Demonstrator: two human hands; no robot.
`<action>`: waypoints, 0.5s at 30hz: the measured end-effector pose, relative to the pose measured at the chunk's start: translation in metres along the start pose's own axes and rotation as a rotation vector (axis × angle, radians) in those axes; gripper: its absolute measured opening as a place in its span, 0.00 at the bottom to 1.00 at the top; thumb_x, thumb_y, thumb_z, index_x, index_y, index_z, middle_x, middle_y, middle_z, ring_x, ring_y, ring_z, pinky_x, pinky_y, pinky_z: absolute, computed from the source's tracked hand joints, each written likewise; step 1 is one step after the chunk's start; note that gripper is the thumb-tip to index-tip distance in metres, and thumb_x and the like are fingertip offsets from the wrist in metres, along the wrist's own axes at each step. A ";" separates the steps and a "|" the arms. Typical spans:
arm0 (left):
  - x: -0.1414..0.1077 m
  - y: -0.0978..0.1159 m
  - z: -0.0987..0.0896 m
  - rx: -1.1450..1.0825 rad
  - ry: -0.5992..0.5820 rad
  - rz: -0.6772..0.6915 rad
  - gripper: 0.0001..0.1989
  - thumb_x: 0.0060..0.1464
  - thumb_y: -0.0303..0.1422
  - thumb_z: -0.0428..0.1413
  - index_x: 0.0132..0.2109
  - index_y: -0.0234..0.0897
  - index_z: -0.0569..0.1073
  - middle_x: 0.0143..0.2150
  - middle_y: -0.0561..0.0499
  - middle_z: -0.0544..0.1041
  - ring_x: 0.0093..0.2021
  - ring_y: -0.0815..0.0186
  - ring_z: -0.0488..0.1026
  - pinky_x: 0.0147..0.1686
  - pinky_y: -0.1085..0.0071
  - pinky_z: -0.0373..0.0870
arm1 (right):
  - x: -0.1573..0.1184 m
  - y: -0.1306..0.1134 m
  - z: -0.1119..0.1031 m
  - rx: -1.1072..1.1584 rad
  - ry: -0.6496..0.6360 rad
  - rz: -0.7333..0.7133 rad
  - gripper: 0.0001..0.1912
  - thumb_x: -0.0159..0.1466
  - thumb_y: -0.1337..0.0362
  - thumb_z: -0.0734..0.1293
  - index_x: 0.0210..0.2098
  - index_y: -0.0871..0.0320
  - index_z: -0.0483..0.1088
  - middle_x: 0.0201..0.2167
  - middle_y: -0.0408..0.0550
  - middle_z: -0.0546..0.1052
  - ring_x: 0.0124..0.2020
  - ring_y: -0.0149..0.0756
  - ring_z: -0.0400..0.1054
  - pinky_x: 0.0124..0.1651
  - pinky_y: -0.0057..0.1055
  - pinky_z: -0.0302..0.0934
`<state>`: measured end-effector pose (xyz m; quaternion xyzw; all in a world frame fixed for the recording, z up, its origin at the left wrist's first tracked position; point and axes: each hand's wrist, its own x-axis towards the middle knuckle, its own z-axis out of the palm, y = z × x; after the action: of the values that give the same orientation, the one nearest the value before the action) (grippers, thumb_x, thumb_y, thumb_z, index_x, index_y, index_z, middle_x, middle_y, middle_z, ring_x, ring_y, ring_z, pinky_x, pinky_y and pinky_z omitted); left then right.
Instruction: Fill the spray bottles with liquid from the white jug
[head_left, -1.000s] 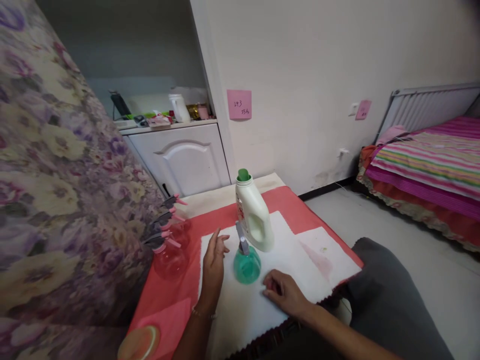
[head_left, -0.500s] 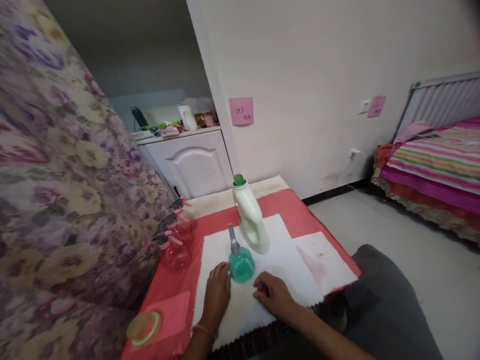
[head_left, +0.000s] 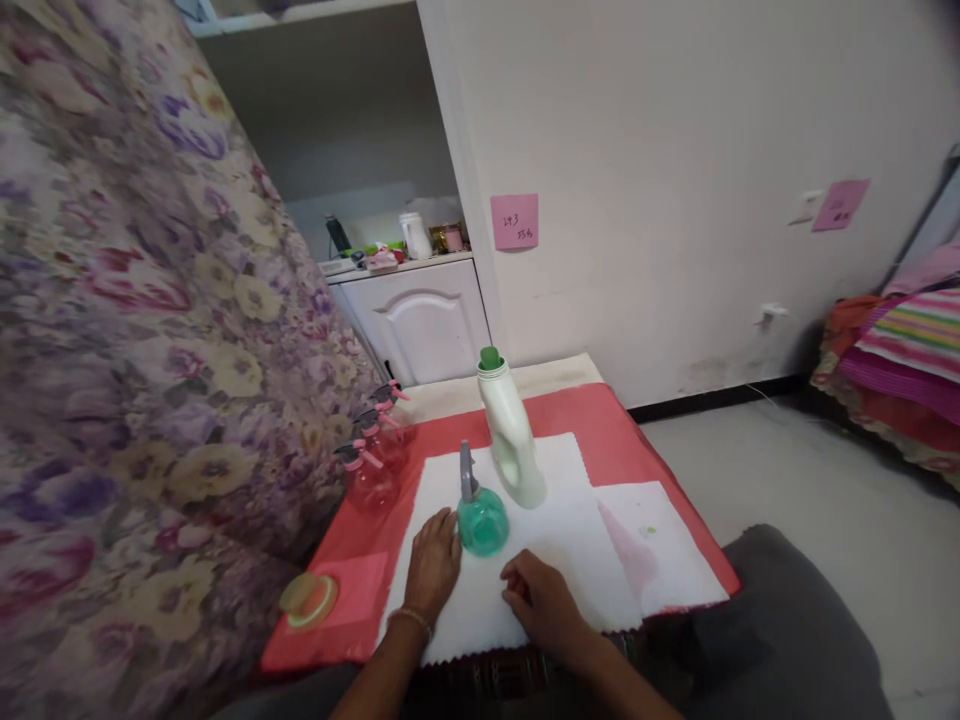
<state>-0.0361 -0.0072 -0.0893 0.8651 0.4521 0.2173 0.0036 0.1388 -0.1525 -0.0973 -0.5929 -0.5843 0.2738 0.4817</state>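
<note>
A round spray bottle (head_left: 483, 524) with teal-green liquid and a grey trigger head stands upright on a white cloth (head_left: 480, 610). My left hand (head_left: 433, 562) lies flat on the cloth just left of this bottle, fingers stretched forward; whether a fingertip touches the bottle I cannot tell. To the bottle's right and nearer me, my right hand (head_left: 546, 602) rests on the cloth with its fingers loosely curled in and nothing visible in them. Behind the spray bottle stands a tall pale-green detergent jug (head_left: 511, 430) with a green piece at its mouth.
Several clear spray bottles (head_left: 373, 485) with pink and grey heads line the red table cover's (head_left: 637, 440) left edge. A round yellowish lidded container (head_left: 309, 600) sits front left. Right lies a stained white sheet (head_left: 667, 545). A floral curtain (head_left: 187, 400) hangs at left.
The camera view has turned left, so the scene sits farther right. Both hands stay beside the spray bottle; the right hand's fingers look slightly more curled.
</note>
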 end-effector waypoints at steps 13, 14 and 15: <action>-0.005 -0.003 0.005 -0.044 0.024 -0.007 0.17 0.61 0.30 0.45 0.52 0.38 0.73 0.56 0.44 0.75 0.57 0.58 0.70 0.58 0.53 0.67 | -0.004 0.000 -0.004 0.023 -0.063 0.035 0.11 0.55 0.73 0.64 0.37 0.55 0.68 0.28 0.41 0.73 0.30 0.34 0.69 0.35 0.29 0.60; -0.005 -0.004 0.006 -0.049 0.026 -0.009 0.17 0.61 0.30 0.45 0.52 0.38 0.72 0.56 0.44 0.74 0.57 0.58 0.70 0.58 0.54 0.67 | -0.004 0.000 -0.004 0.025 -0.067 0.033 0.11 0.55 0.73 0.63 0.37 0.55 0.68 0.28 0.41 0.73 0.30 0.34 0.69 0.35 0.29 0.60; -0.006 -0.004 0.006 -0.054 0.030 -0.012 0.16 0.61 0.30 0.45 0.52 0.38 0.72 0.57 0.43 0.74 0.57 0.58 0.70 0.58 0.54 0.67 | -0.005 0.000 -0.005 0.025 -0.070 0.031 0.11 0.55 0.73 0.63 0.37 0.55 0.68 0.28 0.41 0.73 0.30 0.34 0.68 0.35 0.29 0.60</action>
<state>-0.0401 -0.0081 -0.0980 0.8587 0.4513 0.2421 0.0213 0.1421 -0.1580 -0.0962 -0.5859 -0.5882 0.3089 0.4640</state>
